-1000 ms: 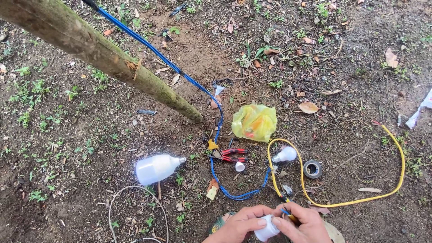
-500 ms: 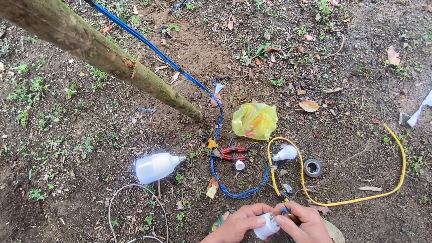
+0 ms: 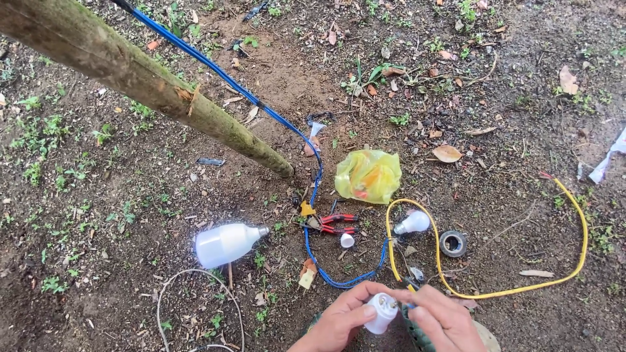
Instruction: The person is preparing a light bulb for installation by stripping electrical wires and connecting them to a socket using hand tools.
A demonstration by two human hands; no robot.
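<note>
Both hands work at the near edge of the bare soil, partly cut off by the bottom of the view. The left hand [image 3: 339, 322] is closed around a small white lamp socket [image 3: 380, 311], thumb and fingers wrapped on its body. The right hand [image 3: 443, 321] meets it from the other side, fingertips pinched at the socket's top opening; what they pinch is too small to make out. The wrists and forearms are out of view.

A yellow cable [image 3: 495, 292] loops over the ground from the hands out to the right and back toward the centre. A blue cable [image 3: 306, 140] runs down along a mossy wooden pole [image 3: 143, 81], crosses the soil and curves toward the hands; its end is hidden near the fingers.

Between the pole's base and the hands lie red-handled pliers [image 3: 334, 223], with a small white cap [image 3: 347, 240] just beside them. A large white bulb [image 3: 225, 243] lies to the left, a smaller white bulb [image 3: 413, 223] inside the yellow loop, and a roll of dark tape [image 3: 452, 243] to its right. A crumpled yellow plastic bag [image 3: 368, 176] rests beyond the pliers. A thin pale wire [image 3: 195, 277] arcs at the lower left, cut off by the frame.
</note>
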